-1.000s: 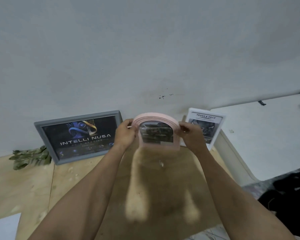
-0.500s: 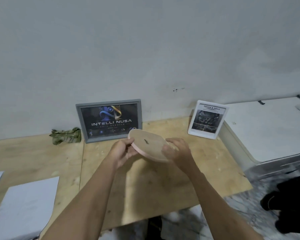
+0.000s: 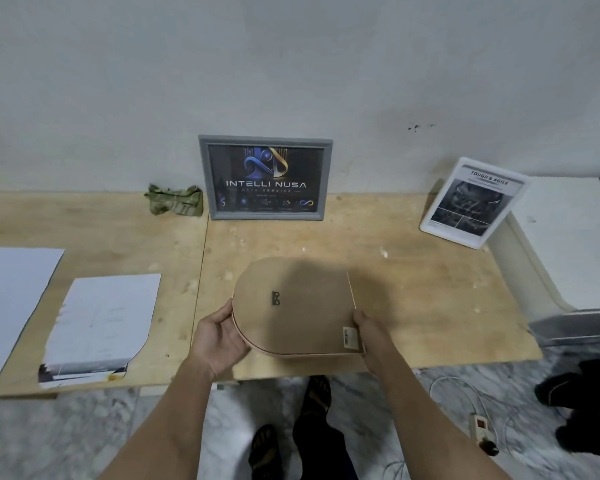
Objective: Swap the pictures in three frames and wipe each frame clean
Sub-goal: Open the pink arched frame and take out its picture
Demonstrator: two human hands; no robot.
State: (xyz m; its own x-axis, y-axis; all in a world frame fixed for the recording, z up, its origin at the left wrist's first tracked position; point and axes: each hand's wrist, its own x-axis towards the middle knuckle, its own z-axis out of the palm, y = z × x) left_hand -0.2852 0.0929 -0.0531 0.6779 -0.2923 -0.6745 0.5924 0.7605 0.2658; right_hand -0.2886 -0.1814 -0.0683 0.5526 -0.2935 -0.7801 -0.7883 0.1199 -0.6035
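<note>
Left hand point(image 3: 219, 336) and right hand point(image 3: 369, 332) curl their fingers round opposite ends of the arched frame point(image 3: 293, 306), which lies back-up and lengthwise between them, rounded end leftward, near the surface point(image 3: 430, 289) front edge; hanger point(image 3: 275, 298) nearer the left hand. Beyond stand the grey frame point(image 3: 265, 178) and white frame point(image 3: 473, 202).

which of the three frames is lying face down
The arched pink frame, held flat over the plywood table by both hands, brown backing up. The grey frame and the white frame stand leaning against the wall, pictures facing out.
</note>
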